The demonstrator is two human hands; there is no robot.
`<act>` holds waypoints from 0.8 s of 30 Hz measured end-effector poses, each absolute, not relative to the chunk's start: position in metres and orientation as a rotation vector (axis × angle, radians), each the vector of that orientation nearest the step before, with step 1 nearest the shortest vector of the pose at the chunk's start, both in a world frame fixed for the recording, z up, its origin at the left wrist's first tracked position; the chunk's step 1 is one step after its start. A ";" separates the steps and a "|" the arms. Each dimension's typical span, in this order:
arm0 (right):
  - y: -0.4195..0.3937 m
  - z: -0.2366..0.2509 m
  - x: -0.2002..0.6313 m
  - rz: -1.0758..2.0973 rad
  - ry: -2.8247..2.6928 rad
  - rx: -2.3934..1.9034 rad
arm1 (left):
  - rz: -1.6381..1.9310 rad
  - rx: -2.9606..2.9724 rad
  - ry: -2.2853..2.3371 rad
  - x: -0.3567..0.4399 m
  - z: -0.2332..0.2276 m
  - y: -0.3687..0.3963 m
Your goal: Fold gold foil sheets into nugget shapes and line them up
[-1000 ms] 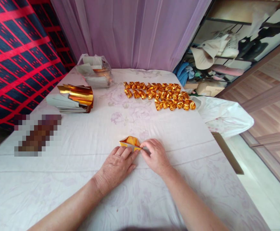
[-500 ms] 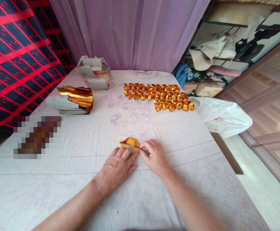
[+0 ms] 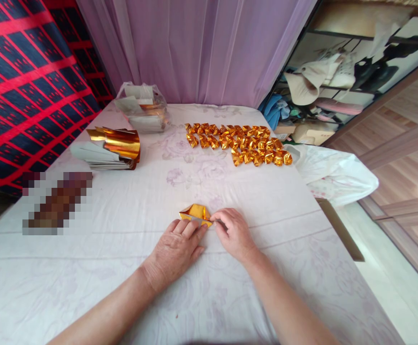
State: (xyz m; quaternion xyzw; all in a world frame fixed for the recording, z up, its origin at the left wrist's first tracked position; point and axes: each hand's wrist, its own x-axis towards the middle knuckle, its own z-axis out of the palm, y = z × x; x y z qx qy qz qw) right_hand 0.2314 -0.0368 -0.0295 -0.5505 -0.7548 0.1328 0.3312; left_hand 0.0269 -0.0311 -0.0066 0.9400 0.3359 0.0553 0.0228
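A partly folded piece of gold foil paper [image 3: 196,211] lies on the table before me, its grey underside showing along the near edge. My left hand [image 3: 175,244] rests palm down, fingers stretched out and pressing on the paper's near side. At the paper's right corner, my right hand [image 3: 233,234] has its thumb and forefinger pinched together on the tip. The fingertips cover part of the near edge and that corner.
Rows of folded gold paper pieces [image 3: 245,139] sit at the back right. To the left stands a stack of gold foil sheets [image 3: 122,146], with a clear plastic bag of sheets [image 3: 146,112] behind it. A white plastic bag [image 3: 338,172] hangs beyond the right edge.
My right fingers have shifted slightly right at the paper's corner, and its near edge lies flatter there. My left hand stays pressed on the paper.
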 end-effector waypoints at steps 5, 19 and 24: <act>-0.037 -0.029 0.230 0.357 -1.968 -1.446 | 0.191 2.905 1.036 0.027 -0.007 -0.031; -0.036 -0.030 0.224 0.269 -1.965 -1.531 | 0.228 2.908 1.022 0.027 -0.008 -0.031; -0.036 -0.030 0.225 0.312 -1.959 -1.515 | 0.196 2.917 1.026 0.027 -0.007 -0.031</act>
